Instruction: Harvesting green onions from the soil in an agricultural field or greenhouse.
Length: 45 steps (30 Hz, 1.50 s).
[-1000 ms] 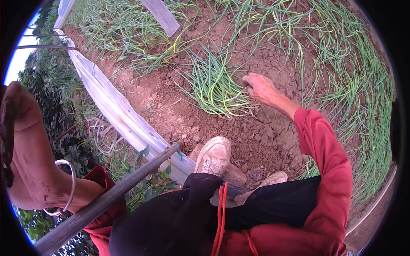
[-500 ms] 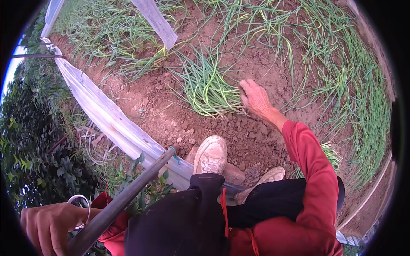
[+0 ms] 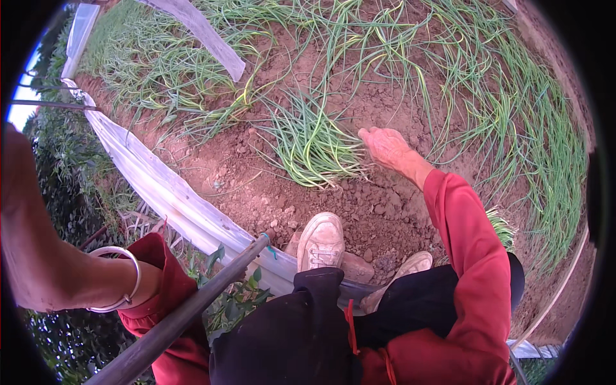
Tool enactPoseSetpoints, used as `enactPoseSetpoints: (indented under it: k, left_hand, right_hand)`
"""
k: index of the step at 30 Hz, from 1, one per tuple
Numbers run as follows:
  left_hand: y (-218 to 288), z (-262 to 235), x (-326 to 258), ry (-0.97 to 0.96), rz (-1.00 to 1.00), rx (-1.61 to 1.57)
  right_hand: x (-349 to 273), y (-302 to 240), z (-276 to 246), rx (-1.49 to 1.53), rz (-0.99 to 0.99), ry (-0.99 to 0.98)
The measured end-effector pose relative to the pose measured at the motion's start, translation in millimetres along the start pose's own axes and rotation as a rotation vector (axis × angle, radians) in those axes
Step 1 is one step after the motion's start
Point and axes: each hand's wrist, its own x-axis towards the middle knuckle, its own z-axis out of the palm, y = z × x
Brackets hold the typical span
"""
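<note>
Up from beside the pole (image 3: 192, 305), the left hand (image 3: 31, 237) has swung to the left rim, where it is dark and cut off; its fingers are out of view, so I cannot tell whether they are spread or holding anything. The right hand (image 3: 390, 147) has its fingers bent and drawn together just beside the root end of the scallion bundle (image 3: 314, 147); whether they pinch a stem is too small to tell.

The bundle lies on bare soil ahead of the left shoe (image 3: 321, 240), roots gathered at the near side and leaves fanning away, seemingly so the roots face the person. That shoe points toward it, probably for steady footing; the right shoe (image 3: 414, 266) is partly hidden by the trouser leg. A second bunch (image 3: 500, 231) shows only in part behind the right sleeve (image 3: 471, 247).

The pole's near end leaves the frame, so its support is unclear. White plastic sheeting (image 3: 154, 173) appears to edge the bed.
</note>
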Motion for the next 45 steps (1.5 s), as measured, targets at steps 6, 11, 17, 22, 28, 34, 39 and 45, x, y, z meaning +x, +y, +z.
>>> enactPoseSetpoints:
  k: [6,11,17,22,28,34,39,45]
  left_hand:
    - [-133,54,80,0.191,-0.265,-0.155]
    - [-120,51,79,0.261,-0.192,-0.23]
    - [-93,49,80,0.266,-0.107,-0.217]
    - [-72,51,77,0.217,0.049,-0.21]
    - [-54,55,73,0.236,0.182,-0.256]
    - [-33,111,81,0.275,0.213,-0.035]
    - [-81,53,75,0.303,0.107,-0.014]
    - [-107,34,78,0.514,0.124,0.166]
  right_hand:
    - [-23,8,-115,-0.109,0.073,-0.313]
    - [-68,-5,-170,-0.014,0.21,-0.52]
    - [-92,-2,-218,0.495,0.274,-0.481]
    - [-65,-17,-269,0.656,0.381,-0.133]
    - [-2,-59,-317,0.676,0.315,-0.009]
    - [91,-100,-321,0.989,0.086,0.181]
    - [134,-51,-182,0.643,0.17,0.37]
    - [144,-41,-4,0.533,0.113,0.363]
